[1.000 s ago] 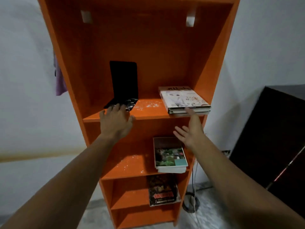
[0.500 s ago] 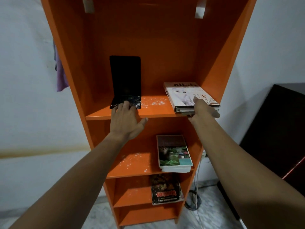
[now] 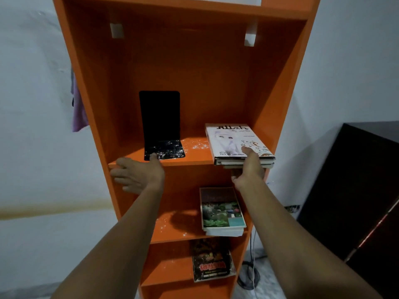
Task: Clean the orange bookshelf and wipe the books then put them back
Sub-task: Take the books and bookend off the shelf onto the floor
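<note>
The orange bookshelf (image 3: pixel 194 72) stands in front of me, its boards speckled with white dust. On the upper board lies a white-covered book (image 3: pixel 235 141) on top of another, at the right. My right hand (image 3: pixel 248 169) grips this stack at its front edge, thumb on the cover and fingers underneath. My left hand (image 3: pixel 138 175) rests on the board's front edge, fingers spread to the left, thumb touching the dusty base of a black bookend (image 3: pixel 159 117). A book with a garden picture (image 3: pixel 220 210) lies one board down, and a dark book (image 3: pixel 211 260) below that.
A purple cloth (image 3: pixel 78 113) hangs left of the shelf against the white wall. A dark cabinet (image 3: pixel 356 190) stands close on the right. Coiled cables (image 3: pixel 248 277) lie on the floor by the shelf's right foot.
My right hand rose from below the upper board and took hold of the white book stack. My left hand slid left along the board's edge.
</note>
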The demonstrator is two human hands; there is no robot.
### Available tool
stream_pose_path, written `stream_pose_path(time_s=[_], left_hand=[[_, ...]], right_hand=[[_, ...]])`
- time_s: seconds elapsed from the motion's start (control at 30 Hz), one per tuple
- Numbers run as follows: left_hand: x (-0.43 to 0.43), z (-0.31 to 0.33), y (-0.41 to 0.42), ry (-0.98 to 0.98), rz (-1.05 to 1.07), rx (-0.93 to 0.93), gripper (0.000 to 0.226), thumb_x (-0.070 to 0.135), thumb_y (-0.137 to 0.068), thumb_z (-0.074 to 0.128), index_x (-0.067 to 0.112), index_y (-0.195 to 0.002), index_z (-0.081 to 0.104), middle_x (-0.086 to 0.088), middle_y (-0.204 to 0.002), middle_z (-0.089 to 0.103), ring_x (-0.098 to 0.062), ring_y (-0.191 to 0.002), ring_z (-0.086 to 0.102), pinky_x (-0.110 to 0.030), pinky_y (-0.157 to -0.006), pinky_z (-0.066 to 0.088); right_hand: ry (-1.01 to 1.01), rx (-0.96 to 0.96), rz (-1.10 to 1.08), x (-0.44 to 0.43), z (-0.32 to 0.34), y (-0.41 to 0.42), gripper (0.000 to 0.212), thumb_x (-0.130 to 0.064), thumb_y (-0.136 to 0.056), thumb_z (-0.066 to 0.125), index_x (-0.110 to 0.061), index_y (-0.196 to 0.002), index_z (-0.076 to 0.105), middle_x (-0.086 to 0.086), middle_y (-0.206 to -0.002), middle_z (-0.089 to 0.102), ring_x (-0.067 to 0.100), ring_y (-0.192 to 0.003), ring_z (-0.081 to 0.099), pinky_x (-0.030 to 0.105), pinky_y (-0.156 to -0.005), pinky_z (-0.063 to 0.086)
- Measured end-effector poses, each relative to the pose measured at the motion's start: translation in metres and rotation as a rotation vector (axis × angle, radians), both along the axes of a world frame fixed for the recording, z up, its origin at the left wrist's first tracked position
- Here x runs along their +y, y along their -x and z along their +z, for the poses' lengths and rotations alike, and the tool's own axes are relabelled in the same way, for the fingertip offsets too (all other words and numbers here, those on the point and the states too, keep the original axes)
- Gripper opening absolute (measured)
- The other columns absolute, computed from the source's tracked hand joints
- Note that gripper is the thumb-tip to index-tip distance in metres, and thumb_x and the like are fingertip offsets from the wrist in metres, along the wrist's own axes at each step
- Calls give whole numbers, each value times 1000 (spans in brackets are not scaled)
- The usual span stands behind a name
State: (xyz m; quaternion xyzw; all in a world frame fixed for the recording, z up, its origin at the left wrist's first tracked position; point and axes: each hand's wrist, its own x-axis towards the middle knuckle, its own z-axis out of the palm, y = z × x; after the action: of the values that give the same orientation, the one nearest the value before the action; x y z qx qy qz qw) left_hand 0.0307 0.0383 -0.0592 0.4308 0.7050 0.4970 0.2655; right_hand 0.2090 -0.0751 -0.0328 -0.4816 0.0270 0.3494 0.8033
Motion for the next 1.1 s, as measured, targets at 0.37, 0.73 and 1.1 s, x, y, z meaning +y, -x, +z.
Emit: stream_pose_path(time_s=[0.37,0.73,1.1], left_hand=[[-28,1,-4,192,-311,-539,26,17,-83,72,4,-105,69,-8,-97,74,-22,-78,71,-29,-66,55],[-165,-80,70,111,-578,-510,6,9,-96,65,10,-102,64,-4,-90,65,-17,-82,60,-24,-66,44],[-186,-295,108,650,-475,-471,17,0,-91,70,10,-98,58,-12,-80,67,-7,-49,63,-18,-42,39]], right_hand=[[-283,118,132,-46,-22,11,43,3,-89,64,-18,-126,66,10,-119,75,37,-109,71,63,-96,54],[-231,80,182,-172,-119,57,52,-1,-89,68,-20,-137,61,6,-124,74,31,-112,71,53,-95,57],[257,223,270,-207,-320,75,39,-8,-93,65,-13,-132,61,10,-126,72,30,-107,72,52,-95,56]])
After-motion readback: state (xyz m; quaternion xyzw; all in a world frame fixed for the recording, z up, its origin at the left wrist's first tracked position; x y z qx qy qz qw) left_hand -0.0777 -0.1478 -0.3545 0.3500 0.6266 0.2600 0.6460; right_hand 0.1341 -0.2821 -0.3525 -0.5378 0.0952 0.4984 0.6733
